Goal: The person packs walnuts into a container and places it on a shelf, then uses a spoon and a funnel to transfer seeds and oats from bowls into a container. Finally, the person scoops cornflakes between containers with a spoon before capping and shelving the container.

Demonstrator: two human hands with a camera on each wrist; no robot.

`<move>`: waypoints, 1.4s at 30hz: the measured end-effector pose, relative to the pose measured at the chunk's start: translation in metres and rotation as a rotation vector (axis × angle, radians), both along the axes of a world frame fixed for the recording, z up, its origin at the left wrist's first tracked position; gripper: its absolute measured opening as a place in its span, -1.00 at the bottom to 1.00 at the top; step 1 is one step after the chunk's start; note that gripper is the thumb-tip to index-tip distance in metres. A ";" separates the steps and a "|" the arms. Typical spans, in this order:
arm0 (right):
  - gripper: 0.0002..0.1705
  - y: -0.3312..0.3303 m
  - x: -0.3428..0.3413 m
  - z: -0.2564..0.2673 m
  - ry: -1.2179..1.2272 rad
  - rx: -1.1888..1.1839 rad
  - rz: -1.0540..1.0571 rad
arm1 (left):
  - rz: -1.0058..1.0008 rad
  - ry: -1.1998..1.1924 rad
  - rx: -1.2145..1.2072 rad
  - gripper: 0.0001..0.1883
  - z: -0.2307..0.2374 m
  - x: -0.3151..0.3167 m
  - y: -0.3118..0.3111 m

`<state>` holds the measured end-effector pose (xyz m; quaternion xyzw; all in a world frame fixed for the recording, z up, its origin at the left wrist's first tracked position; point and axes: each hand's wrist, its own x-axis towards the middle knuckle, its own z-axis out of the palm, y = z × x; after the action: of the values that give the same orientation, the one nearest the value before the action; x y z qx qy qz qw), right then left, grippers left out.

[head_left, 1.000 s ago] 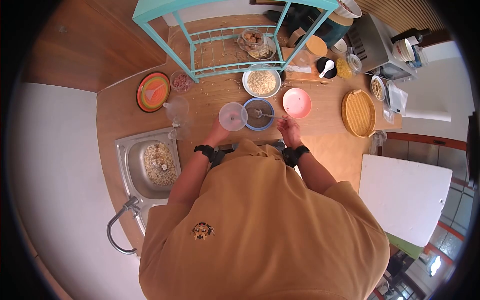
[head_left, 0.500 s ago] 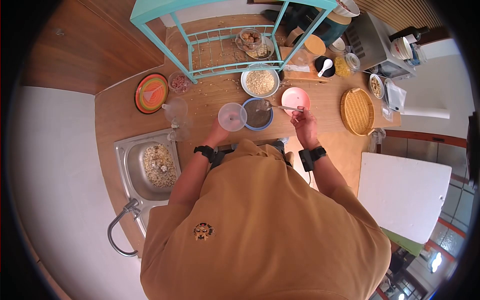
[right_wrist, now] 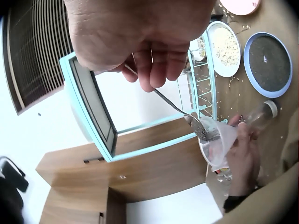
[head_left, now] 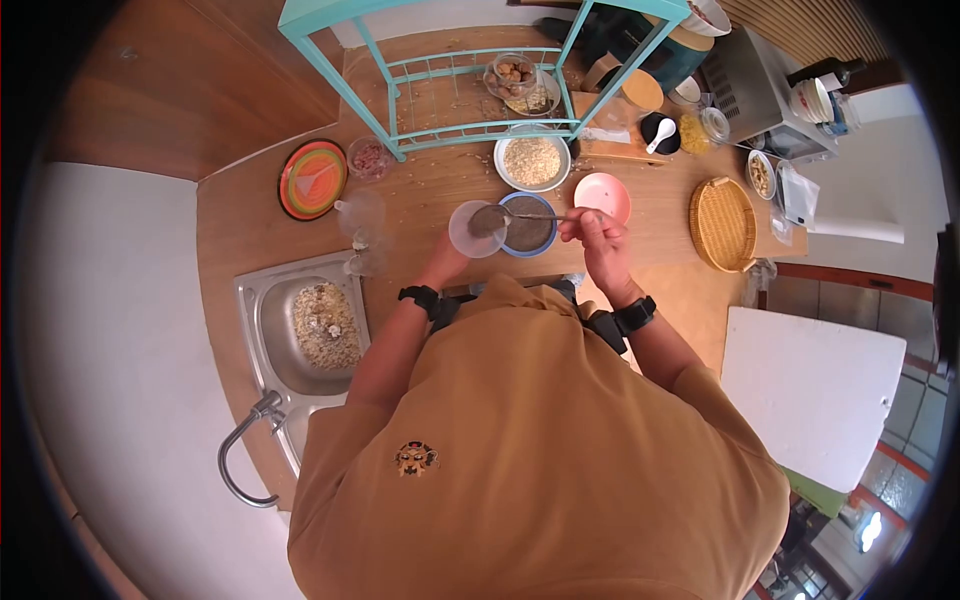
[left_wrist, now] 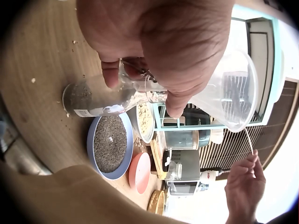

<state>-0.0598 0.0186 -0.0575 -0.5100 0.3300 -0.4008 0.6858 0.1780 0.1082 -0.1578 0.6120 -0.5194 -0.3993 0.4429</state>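
My left hand (head_left: 446,262) grips the neck of a clear bottle (left_wrist: 96,97), which stands on the counter with dark grains at its bottom. A translucent plastic funnel (left_wrist: 240,88) sits at the bottle's mouth. My right hand (head_left: 604,248) pinches the handle of a metal spoon (right_wrist: 169,103). The spoon's bowl, heaped with dark fine grains, is over the funnel's wide opening, and some grains show inside the funnel. Right beside the bottle is a blue-rimmed bowl (left_wrist: 115,176) filled with the same dark grains (left_wrist: 110,144).
Behind the blue bowl stands a white bowl of flakes (head_left: 532,162), with a pink bowl (head_left: 603,196) to its right. A turquoise rack (head_left: 480,130) rises at the back. Further right lies a wicker basket (head_left: 722,225). At left are a sink (head_left: 275,355), stacked colourful plates (head_left: 312,180) and clear plasticware (head_left: 365,215).
My right hand lifted the spoon from the blue bowl, rightward first, then brought it left over the funnel, loaded with grains. My left hand stays at the bottle and funnel.
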 end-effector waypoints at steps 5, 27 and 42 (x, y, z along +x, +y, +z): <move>-0.77 0.007 0.001 0.042 0.348 -0.779 0.246 | 0.005 0.041 0.006 -0.63 -0.015 0.003 0.003; -0.70 -0.035 -0.047 -0.169 0.023 0.434 -0.195 | -0.014 -0.135 0.010 -0.70 -0.018 0.003 0.006; -0.73 -0.022 -0.056 -0.163 -0.113 0.583 -0.200 | -0.003 -0.202 -0.041 -0.72 -0.034 0.008 0.011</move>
<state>-0.1160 -0.0038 -0.2204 -0.2336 0.4409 -0.3825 0.7776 0.1862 0.1194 -0.1922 0.6393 -0.5704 -0.3256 0.4000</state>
